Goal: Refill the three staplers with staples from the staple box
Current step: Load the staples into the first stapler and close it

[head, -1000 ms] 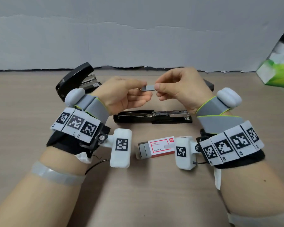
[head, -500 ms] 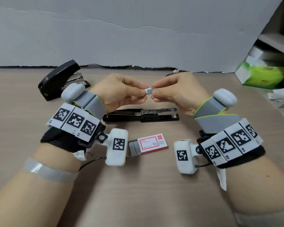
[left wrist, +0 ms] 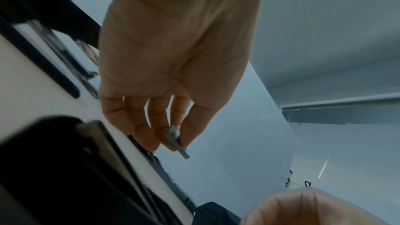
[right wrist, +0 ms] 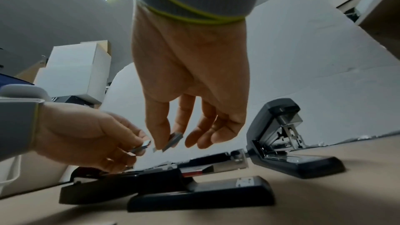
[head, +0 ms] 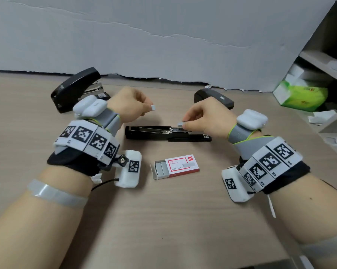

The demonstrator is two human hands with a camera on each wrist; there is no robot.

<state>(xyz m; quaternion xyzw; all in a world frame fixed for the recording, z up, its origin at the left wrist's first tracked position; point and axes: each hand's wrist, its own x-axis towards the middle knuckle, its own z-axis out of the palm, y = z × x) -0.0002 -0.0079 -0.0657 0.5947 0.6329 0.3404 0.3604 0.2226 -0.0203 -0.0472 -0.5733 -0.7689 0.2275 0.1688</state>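
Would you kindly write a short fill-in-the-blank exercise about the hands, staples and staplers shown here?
1. Each hand pinches a short grey strip of ____.
2. The right hand holds its strip over the black stapler lying ____ flat.
3. The red-and-white staple box lies between the two ____.

Missing: staples; open; wrists

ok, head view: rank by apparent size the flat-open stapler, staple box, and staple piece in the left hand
1. flat-open stapler
2. staple box, though it lies nearer the camera
3. staple piece pinched by the left hand, by far the smallest
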